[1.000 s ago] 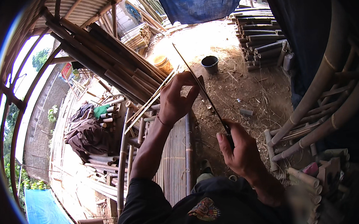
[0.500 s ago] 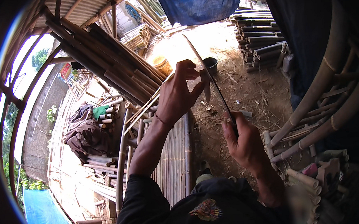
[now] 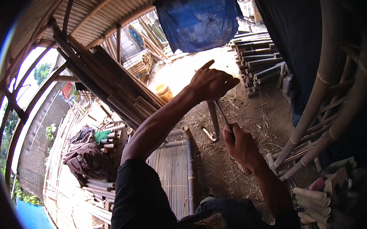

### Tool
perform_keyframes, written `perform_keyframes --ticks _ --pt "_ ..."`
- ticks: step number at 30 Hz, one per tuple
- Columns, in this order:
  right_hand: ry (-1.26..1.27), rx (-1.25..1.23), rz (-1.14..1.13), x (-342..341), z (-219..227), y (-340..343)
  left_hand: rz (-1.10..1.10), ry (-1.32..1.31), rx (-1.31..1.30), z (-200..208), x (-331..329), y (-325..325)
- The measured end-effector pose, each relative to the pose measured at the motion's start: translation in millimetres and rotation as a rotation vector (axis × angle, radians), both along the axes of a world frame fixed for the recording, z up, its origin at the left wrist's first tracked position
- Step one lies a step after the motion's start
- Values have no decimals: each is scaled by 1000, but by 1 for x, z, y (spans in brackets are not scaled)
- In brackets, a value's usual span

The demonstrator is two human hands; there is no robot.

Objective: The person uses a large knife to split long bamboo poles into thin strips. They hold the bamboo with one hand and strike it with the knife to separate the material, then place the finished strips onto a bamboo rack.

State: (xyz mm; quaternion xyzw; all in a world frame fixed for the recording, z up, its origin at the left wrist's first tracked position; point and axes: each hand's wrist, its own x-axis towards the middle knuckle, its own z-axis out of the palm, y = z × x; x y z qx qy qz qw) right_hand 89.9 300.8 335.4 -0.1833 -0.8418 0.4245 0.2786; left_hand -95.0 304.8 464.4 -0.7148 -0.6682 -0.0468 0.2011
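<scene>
My right hand [image 3: 242, 146] is closed round the handle of a long, narrow-bladed knife [image 3: 222, 115]. The blade slants up and away to the left, and its far part is hidden behind my left hand [image 3: 213, 84]. That hand is stretched forward, palm down, one finger extended and the others curled. From beneath it hangs a flat, grey, tapered strip [image 3: 214, 120], just left of the blade. The fingers on the strip are largely covered by the back of the hand. Whether blade and strip touch, I cannot tell.
Below my left arm lies a slatted bamboo bench [image 3: 169, 167]. Bamboo ladder-like frames [image 3: 310, 126] stand at the right, cut poles [image 3: 257, 63] are stacked at the back right, and dark poles [image 3: 111, 77] lean at left. A blue cloth [image 3: 199, 20] hangs ahead; shavings litter the dirt floor [image 3: 249, 111].
My left hand has turned palm down and reached forward and right, carrying the strip along. My right hand has moved slightly down, with the knife still in it. The view has tilted up.
</scene>
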Motion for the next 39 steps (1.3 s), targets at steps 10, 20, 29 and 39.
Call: perform_keyframes --ticks 10,20,29,39 --pt "54 16 21 -10 22 6 -407 76 531 51 25 1" --pt "86 60 -5 -14 21 30 -283 -416 550 51 -9 -30" --pt "-67 186 -64 -13 45 38 -14 -667 127 -149 -117 -16" --pt "28 173 -67 -32 45 37 190 -652 214 -146 -117 -3"
